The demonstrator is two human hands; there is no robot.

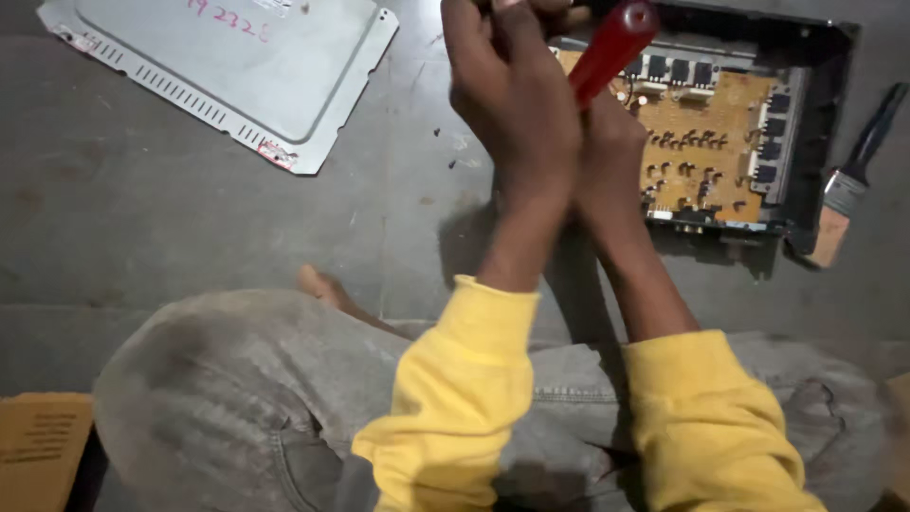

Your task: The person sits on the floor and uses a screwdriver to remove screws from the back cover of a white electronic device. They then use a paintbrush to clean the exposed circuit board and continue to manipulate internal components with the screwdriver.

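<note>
The work is done on a grey concrete floor (190,209), which is dusty and marked with faint stains and a seam line. The person is seated on it, and the knees in grey worn trousers (246,379) fill the lower part of the view, with yellow sleeves (455,398) above them.

A flat grey metal cover plate (237,66) with slotted edges is laid on the floor at the upper left, well apart from the hands. At the right edge a paintbrush with a dark handle and a pale wooden base (848,180) is lying just beside the open black metal case (825,57). Inside this case an orange-brown circuit board (711,142) with rows of black components is seen. A brown cardboard piece (38,446) is found at the lower left corner.

The left hand (512,104) and the right hand (611,142) are raised together over the left side of the case, so part of the board is hidden by them. A screwdriver with a red plastic handle (611,43) is gripped between both hands; each hand is closed around it. Its tip is not visible.
</note>
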